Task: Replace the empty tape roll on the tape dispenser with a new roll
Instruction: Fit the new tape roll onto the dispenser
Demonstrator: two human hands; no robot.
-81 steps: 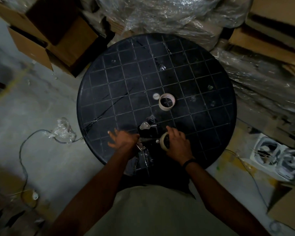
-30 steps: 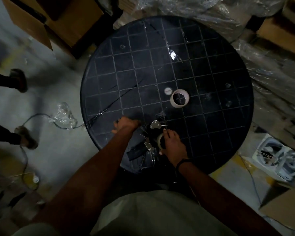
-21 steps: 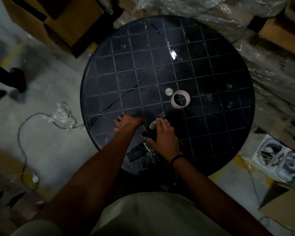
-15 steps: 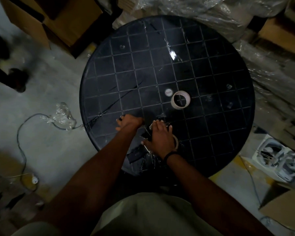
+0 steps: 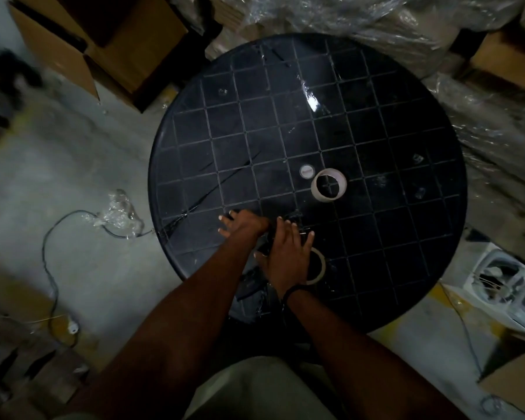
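Note:
The black tape dispenser lies at the near edge of the round black table, mostly hidden under my hands. My right hand rests on top of it, fingers wrapped over its body. My left hand lies palm down at the dispenser's front end with its fingers spread on the table. The new tape roll lies flat just right of my right wrist, partly covered by it. The empty cardboard core stands farther back near the table's middle, with a small round cap beside it.
Cardboard boxes stand at the back left and plastic-wrapped bundles crowd the table's back and right. On the floor to the left are a cable with crumpled plastic. White fan units sit at the right.
My right hand has let go of the new roll, which now lies on the table, and has moved left onto the dispenser. The left hand stays at the dispenser's front.

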